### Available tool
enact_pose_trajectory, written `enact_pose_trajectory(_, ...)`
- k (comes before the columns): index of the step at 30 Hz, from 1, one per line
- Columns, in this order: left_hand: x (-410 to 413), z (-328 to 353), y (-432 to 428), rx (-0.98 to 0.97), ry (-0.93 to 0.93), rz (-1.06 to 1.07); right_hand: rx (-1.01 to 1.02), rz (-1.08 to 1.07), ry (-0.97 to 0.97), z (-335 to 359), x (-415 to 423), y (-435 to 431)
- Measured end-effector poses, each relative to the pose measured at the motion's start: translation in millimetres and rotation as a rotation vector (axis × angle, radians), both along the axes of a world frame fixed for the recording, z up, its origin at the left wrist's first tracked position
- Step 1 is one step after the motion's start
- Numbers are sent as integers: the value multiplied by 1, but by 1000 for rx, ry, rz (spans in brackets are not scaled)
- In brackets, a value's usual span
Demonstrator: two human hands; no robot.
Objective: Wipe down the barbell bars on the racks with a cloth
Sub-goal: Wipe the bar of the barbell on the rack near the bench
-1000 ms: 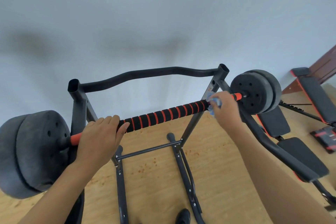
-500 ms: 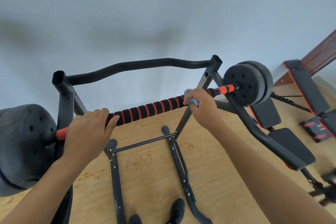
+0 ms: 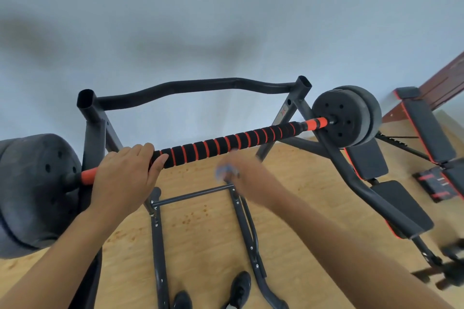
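We list, nearest first: right hand (image 3: pixel 247 178), blurred, clutching the pale blue cloth (image 3: pixel 224 170) just beneath the barbell bar (image 3: pixel 226 143), not touching it. Next, left hand (image 3: pixel 123 175) curled round the bar's left end. Farthest, the black rack (image 3: pixel 175 90).

Soft, even light fills the room, with no glare. The pale wall (image 3: pixel 226 7) carries wide, fuzzy grey shadows above the rack (image 3: pixel 175 89), so the light reaches it from the person's side. The left hand (image 3: pixel 125 173) gripping the barbell (image 3: pixel 226 143) is sharp. The right hand (image 3: pixel 248 173) is smeared by motion blur, and the cloth (image 3: pixel 224 170) it holds is only a pale blue smudge. The wide lens bows the rack's posts and swells the weight plate (image 3: pixel 32 190) at the left edge. The dark gear (image 3: pixel 449 271) in the lower right corner is streaked.
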State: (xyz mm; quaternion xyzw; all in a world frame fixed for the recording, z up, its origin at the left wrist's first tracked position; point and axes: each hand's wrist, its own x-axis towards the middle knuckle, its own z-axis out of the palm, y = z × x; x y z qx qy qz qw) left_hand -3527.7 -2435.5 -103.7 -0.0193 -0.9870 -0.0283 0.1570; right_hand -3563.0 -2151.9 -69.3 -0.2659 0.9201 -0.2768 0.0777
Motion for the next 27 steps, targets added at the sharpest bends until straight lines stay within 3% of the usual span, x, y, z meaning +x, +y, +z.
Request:
enact_pose_trajectory(3,1,2,-1,14,8,2,34,173,-99,-14,36,-4)
enact_pose_trajectory(8,-1,5,2,50,-26,45,-298,-349,162,28,-19,7)
enact_pose_trajectory(13,-1,7,3,91,-62,76,-46,-475,215,10,-55,-29)
enact_pose_trajectory(17,-1,11,6,97,-48,78,-116,-325,184,-2,-10,-95)
enact_pose_trajectory(22,-4,13,-9,145,-190,72,-210,-26,-7,0,39,-130)
enact_pose_trajectory(25,-8,20,-22,359,-281,65,-341,-181,84,16,18,-105)
enact_pose_trajectory(27,-7,24,-22,379,-306,59,-406,-335,190,31,-9,-88)
